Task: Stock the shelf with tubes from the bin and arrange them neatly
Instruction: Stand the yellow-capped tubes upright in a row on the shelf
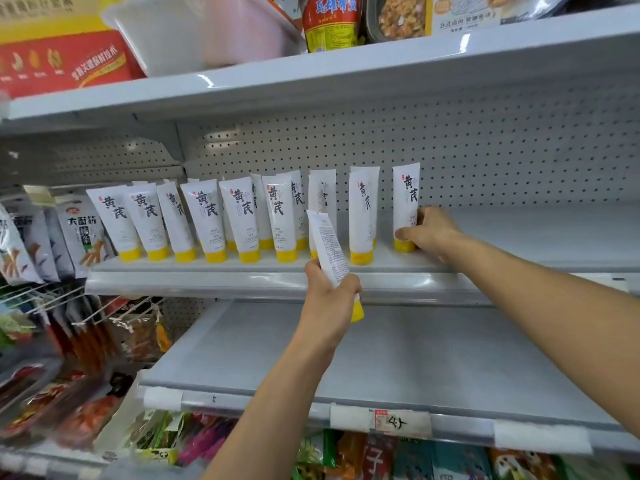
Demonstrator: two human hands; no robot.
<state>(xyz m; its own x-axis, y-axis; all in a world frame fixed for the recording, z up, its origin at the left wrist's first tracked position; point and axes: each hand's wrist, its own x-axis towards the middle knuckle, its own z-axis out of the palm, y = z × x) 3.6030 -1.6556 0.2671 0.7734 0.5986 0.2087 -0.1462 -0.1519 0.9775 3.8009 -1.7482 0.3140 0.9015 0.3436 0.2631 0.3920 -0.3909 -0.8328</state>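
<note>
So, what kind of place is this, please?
Probably a shop or supermarket aisle. White shelves with a pegboard back, a row of identical tubes standing cap down, hanging snack packets and a price tag on a shelf edge show it.

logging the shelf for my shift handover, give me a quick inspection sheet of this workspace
surface: middle shelf, right part bare
job's things: tubes stand cap-down in a row, some doubled behind; end tube at the right; spare tube tilted, back facing the camera
clutter: nothing seen
grippers: right hand grips the end tube near its cap; left hand holds the spare tube
cables: nothing seen
surroundings: white tub on the top shelf; snack packets hang at the left
</note>
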